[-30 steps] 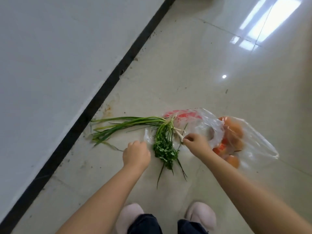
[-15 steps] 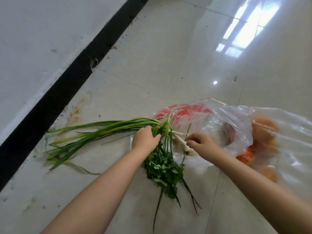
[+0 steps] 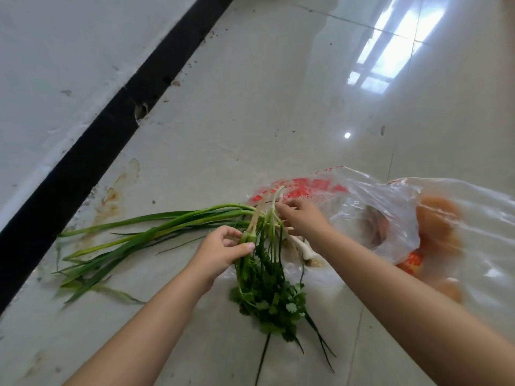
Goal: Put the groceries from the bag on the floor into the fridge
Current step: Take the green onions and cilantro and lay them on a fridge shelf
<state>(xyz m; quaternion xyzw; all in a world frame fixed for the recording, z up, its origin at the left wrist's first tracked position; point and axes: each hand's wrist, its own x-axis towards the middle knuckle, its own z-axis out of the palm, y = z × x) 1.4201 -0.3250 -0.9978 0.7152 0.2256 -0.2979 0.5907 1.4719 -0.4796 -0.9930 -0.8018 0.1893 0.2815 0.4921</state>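
Moved up to the stem tops, your right hand (image 3: 302, 218) pinches coriander (image 3: 264, 288); left hand (image 3: 220, 252) grips its stems at nine o'clock.

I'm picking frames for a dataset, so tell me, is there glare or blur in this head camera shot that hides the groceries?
Head view: bright window glare lies on the floor tiles, away from the groceries; the coriander and spring onions look sharp; the orange items inside the plastic bag are hazy behind shiny film; straight lines bow from the wide-angle lens.
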